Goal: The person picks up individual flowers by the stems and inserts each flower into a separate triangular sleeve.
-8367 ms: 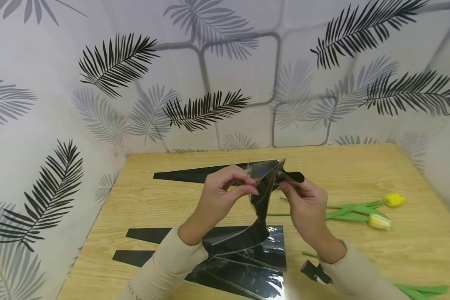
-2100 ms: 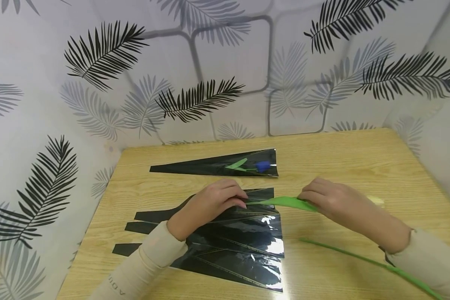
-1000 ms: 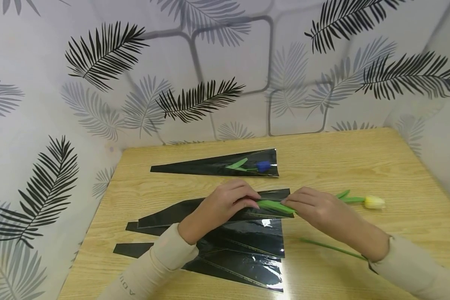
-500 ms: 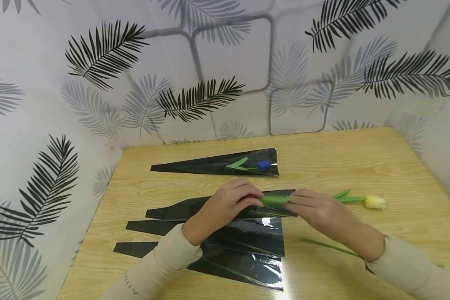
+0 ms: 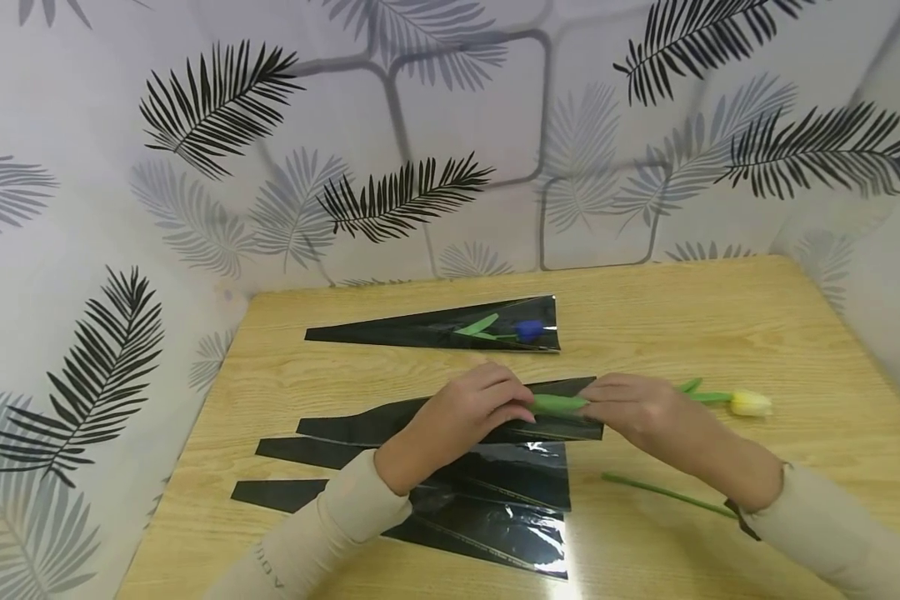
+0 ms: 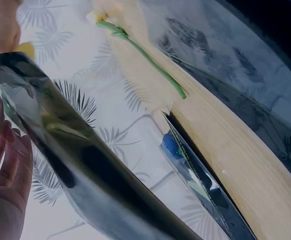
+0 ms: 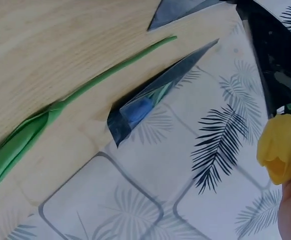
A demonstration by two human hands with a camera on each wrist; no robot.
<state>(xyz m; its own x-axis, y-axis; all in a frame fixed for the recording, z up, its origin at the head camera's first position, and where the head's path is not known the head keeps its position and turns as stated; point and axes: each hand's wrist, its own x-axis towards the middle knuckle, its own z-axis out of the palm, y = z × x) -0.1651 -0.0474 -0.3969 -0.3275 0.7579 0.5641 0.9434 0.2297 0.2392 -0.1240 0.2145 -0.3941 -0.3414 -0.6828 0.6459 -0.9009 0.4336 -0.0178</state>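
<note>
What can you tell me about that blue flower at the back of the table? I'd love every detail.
The blue flower has a tulip-like bloom and green leaves, perhaps artificial. It lies inside a long tapered sleeve with a glossy black back and a clear front. The bloom sits near the sleeve's wide end; the stem's lower end is lost against the dark backing. Both lie flat on the wood-look table, and neither the left hand nor the right hand touches them.

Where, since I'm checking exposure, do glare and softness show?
Head: glare whitens parts of the nearest black wrapper and the tabletop below it in frame; left wrist: the held wrapper looks soft and reflective; right wrist: no harsh glare on the tabletop.
</note>
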